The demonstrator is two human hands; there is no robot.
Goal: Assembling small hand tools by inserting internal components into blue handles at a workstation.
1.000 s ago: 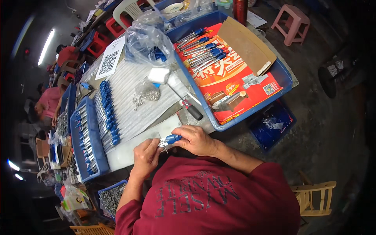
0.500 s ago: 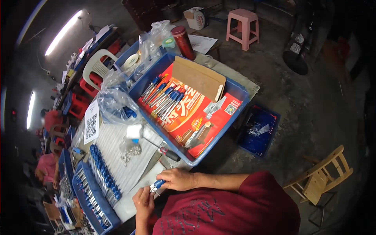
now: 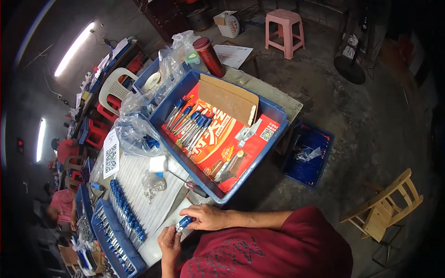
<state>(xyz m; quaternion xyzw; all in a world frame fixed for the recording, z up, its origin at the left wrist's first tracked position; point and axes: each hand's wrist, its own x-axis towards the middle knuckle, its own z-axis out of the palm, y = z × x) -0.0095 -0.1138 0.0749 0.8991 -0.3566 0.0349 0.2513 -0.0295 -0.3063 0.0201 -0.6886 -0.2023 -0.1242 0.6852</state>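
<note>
My right hand grips a small part with a blue body and a silvery end. Its fingers wrap round the blue body. Thumb and fingertips of my left hand pinch together at the silvery end, partly hiding it. Both hands are low, close to my dark red shirt, by the table's near edge. Just beyond them lies a screwdriver with a red and black handle, partly under the rim of a large blue bin. Metal rods with blue ends lie inside the bin on red printed card.
Blue-topped rods lie in a row on white foam sheet, beside a long blue tray of similar pieces. A clear bag of small metal parts sits nearby. A red flask stands behind the bin; a wooden chair is at right.
The view has shifted slightly, so the bin appears lower and further left. My hands stay together; the blue part has tilted a little, showing more of its body.
</note>
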